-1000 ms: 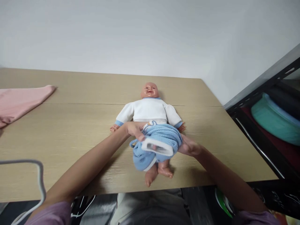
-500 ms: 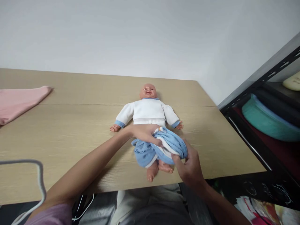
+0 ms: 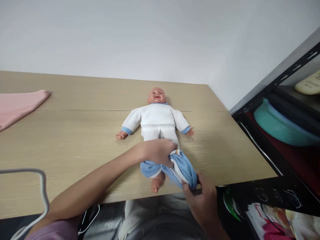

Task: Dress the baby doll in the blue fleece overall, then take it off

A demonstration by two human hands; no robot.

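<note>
A baby doll in a white top with blue cuffs lies on its back on the wooden table, head away from me. Blue trousers with a white lining are bunched low around its legs. My left hand is closed on the upper edge of the trousers at the doll's thighs. My right hand pinches the trousers' lower right end near the table's front edge. One bare foot sticks out below the cloth; the other leg is hidden.
A pink cloth lies at the table's far left. A white hanger shows at the lower left. On the right stands a dark metal shelf holding a teal basin. My lap is below the table edge.
Both hands have drawn the blue trousers down from the doll's waist to its lower legs, uncovering white cloth at the hips. My right hand moved toward me past the table edge.
</note>
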